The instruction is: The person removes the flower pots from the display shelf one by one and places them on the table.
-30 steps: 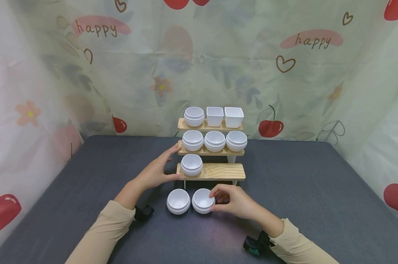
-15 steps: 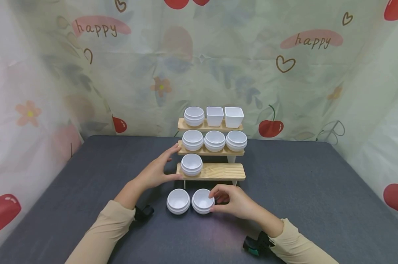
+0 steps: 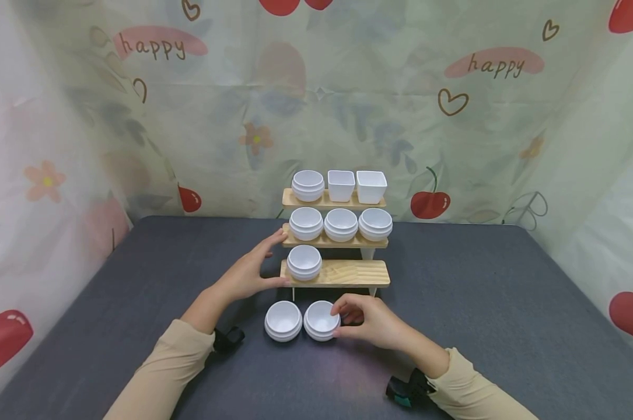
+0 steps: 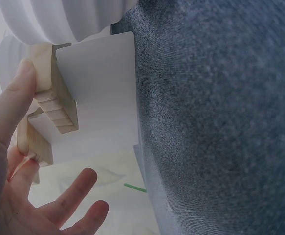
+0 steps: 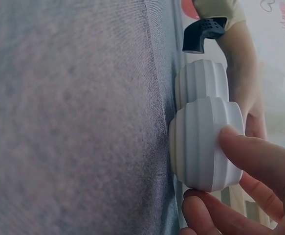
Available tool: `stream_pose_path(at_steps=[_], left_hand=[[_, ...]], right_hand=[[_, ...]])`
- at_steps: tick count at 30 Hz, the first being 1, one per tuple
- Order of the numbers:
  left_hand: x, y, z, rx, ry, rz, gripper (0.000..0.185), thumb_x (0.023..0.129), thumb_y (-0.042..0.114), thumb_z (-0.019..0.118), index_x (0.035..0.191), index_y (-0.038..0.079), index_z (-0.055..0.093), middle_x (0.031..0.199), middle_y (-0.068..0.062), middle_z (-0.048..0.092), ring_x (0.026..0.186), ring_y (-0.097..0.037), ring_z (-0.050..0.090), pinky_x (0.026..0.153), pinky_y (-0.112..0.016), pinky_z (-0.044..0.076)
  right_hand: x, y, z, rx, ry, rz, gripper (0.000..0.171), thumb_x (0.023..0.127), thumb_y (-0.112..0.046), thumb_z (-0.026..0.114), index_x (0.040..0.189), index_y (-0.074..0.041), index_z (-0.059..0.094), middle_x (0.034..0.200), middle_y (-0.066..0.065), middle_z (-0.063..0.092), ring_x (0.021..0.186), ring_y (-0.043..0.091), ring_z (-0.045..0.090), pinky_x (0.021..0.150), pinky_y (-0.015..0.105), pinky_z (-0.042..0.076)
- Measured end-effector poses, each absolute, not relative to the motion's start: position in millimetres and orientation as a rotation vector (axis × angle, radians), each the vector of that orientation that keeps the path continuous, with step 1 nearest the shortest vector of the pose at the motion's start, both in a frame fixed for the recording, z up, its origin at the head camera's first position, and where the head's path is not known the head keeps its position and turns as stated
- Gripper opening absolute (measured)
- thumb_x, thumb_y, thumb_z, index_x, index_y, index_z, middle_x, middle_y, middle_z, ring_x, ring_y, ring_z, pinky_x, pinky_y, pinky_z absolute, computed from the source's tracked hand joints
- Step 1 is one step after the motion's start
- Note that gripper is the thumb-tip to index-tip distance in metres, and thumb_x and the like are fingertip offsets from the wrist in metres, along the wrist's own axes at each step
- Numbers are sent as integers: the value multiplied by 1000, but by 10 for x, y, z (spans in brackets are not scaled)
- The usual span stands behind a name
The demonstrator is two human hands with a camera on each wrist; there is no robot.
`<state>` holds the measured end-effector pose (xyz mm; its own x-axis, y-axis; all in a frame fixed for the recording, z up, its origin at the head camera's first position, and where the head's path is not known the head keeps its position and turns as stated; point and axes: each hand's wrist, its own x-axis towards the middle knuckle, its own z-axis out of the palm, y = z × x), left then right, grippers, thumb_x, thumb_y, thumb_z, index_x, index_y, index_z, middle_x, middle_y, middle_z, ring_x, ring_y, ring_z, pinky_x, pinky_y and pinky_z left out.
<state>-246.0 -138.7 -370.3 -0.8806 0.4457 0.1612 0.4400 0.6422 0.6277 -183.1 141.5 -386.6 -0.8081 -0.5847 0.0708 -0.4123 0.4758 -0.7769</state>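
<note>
Two white, ribbed round bowls stand side by side on the table in front of a tiered wooden display stand [image 3: 355, 273]. My right hand [image 3: 374, 318] holds the right bowl [image 3: 320, 322] at its right side, thumb on the rim and curled fingers against the wall, as the right wrist view shows. The left bowl [image 3: 283, 321] stands close beside it, untouched. My left hand [image 3: 247, 271] rests against the stand's left end. In the left wrist view its thumb [image 4: 16, 93] touches the lowest shelf's end [image 4: 56, 100], and fingers reach the shelf above; the other fingers are spread.
One round bowl [image 3: 304, 262] sits at the left of the lowest shelf. Three round bowls line the middle shelf [image 3: 331, 242]. The top shelf [image 3: 321, 202] bears a round bowl and two square bowls [image 3: 371, 186]. A patterned cloth [image 3: 348, 105] hangs behind the dark table [image 3: 468, 291].
</note>
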Motion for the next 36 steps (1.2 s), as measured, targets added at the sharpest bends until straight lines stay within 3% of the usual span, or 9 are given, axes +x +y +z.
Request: stream_pose_path(at_steps=[13,19,26,36], left_hand=[[-2466,-1389,-3707,779,2837,1088,92,75,27,78,148,20,23,159,-6,14,131,-36,44,107,-50,40],[-2471,-1391,-3711,778,2840,1086,92,75,28,78,148,21,22,159,-4,13,130,-35,45,107,-50,40],[-2482,-1399,-3720,794,2851,1080,92,75,28,78,148,21,22,159,-5,14,129,-35,46,106,-49,41],[-2478,-1404,-3723,803,2846,1088,91,75,28,78,148,20,23,159,-4,14,129,-36,46,107,-49,41]], right_hand=[[-1856,1462,-3795,-908,2583,-1230,32,77,-20,77,104,-9,63,101,10,69,89,23,68,73,24,56],[-1891,1467,-3699,-935,2608,-1264,32,79,-16,74,107,-5,62,104,15,67,91,28,66,77,25,57],[-1936,1428,-3591,-878,2693,-1349,35,80,-15,73,111,-5,60,101,17,69,83,18,67,75,25,57],[-2032,1345,-3514,-795,2735,-1388,39,81,-16,72,116,-7,58,106,16,68,85,20,68,75,30,59]])
